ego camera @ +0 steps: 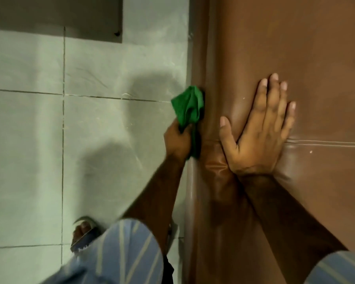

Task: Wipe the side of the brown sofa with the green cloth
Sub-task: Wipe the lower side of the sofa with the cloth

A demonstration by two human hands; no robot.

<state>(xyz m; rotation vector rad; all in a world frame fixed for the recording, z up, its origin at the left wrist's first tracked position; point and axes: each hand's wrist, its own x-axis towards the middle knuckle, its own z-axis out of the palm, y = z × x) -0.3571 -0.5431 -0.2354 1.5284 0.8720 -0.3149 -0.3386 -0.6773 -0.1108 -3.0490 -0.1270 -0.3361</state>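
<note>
The left hand (177,140) has its fingers clenched around the lower part of the green cloth (190,107), which bunches up loosely beyond the knuckles and presses against the outer side of the brown sofa (295,48), right at the rounded edge where the side turns away from view. The right hand (258,130) lies flat on the sofa's broad upper face, its fingers (273,93) released and spread, grasping nothing, just across the rounded edge from the cloth; it looks to be bracing the body.

The cloth is light, soft and floppy, so it will fold and slip unless a good wad is kept in the fist, as here; a fuller palm behind the free folds ahead of the fingertips would likely put more of it against the surface. The sofa skin looks smooth and leather-like, slightly shiny, with padding that gives near the heel of the right hand, so the cloth should glide easily and needs only moderate pressure.

Below the left fist the grey tiled floor (29,140) and a sandalled foot (84,232) show
</note>
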